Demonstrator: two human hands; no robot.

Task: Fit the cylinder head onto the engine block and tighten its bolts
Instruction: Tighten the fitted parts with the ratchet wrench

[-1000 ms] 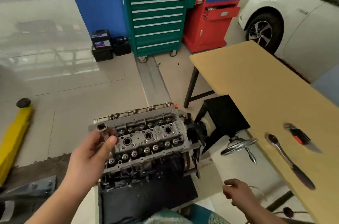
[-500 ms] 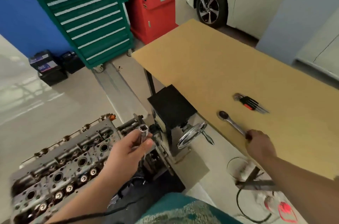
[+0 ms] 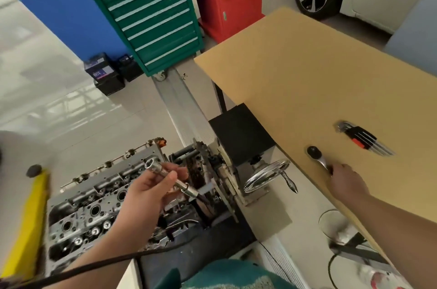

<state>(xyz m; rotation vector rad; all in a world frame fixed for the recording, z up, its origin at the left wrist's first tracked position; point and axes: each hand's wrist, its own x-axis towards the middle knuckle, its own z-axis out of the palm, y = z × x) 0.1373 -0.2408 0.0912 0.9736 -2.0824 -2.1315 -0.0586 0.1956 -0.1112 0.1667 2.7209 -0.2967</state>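
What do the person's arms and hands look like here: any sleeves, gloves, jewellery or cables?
Both forearms are bare to the frame edge: no sleeves show. The left hand and right hand wear no gloves, rings or watch. A thin black cable runs alongside the left forearm. Teal patterned clothing shows below.

Illumination is bright, even and diffuse. The floor (image 3: 71,104) carries pale glare and window-like reflections at left. Shadows are soft; the darkest area lies under the table (image 3: 307,71). Wide-angle distortion bends and tilts straight lines near the frame edges. Motion blur softens the bottom right corner, the left edge and the yellow object (image 3: 26,225).
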